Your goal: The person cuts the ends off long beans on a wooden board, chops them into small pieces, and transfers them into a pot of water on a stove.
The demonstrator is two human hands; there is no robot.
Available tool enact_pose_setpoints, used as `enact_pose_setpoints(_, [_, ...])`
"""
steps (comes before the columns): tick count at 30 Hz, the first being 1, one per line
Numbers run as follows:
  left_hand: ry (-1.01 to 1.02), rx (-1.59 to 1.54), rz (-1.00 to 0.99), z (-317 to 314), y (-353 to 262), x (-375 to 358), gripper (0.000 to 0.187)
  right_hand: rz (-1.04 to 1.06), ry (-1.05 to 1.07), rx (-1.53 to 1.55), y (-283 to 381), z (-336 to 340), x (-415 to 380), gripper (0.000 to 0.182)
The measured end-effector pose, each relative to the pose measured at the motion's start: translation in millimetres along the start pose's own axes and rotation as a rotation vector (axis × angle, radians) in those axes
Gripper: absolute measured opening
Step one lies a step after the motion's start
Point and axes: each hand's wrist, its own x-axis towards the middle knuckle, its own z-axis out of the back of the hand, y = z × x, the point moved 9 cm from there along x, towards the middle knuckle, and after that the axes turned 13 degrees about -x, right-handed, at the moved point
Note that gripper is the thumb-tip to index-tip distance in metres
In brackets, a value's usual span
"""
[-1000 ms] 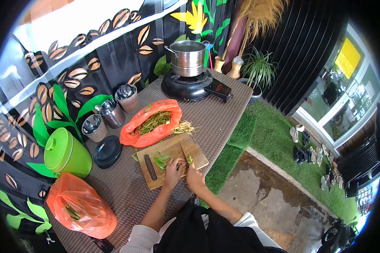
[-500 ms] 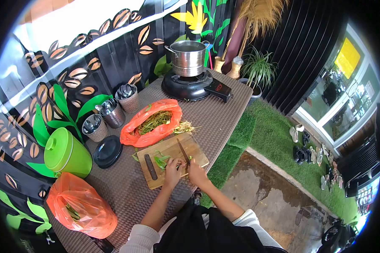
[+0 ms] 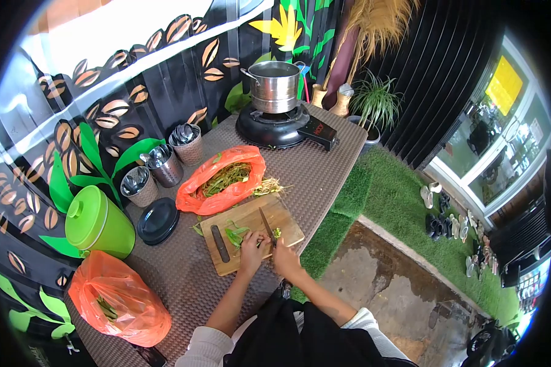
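Observation:
A wooden cutting board (image 3: 251,218) lies near the table's edge in front of me. My right hand (image 3: 286,258) is closed round the handle of a knife (image 3: 266,222), its blade pointing away from me across the board. Beside it, my left hand (image 3: 252,251) pinches green leafy stems (image 3: 234,235) against the board, fingertips close to the blade. A few small chopped green pieces (image 3: 277,233) lie right of the blade. Just beyond the board sits an open orange plastic bag (image 3: 193,202) full of green stems (image 3: 228,178), with pale root ends (image 3: 273,186) at its right side.
A steel pot (image 3: 274,88) stands on a black portable stove (image 3: 266,129) at the far end. Along the left are cutlery cups (image 3: 166,168), black lids (image 3: 157,221), a green lidded bucket (image 3: 104,223) and a tied orange bag (image 3: 125,306). The table edge (image 3: 330,199) drops off at right.
The knife and my right hand have shifted only slightly. More chopped green shows to the right of the blade. My left hand stays on the stems.

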Motion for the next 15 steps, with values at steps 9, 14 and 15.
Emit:
enact_pose_setpoints(9, [0.137,0.018,-0.092,-8,-23,-1,0.014,-0.089,0.068,0.034,-7,4,6,0.034])
enact_pose_setpoints(14, [0.097,-0.005,-0.049,-4,-7,4,0.015,-0.012,0.06,0.025,-8,9,7,0.035])
enact_pose_setpoints(15, [0.098,-0.007,-0.048,-5,-4,4,0.015,-0.004,0.065,0.011,-8,10,6,0.034])
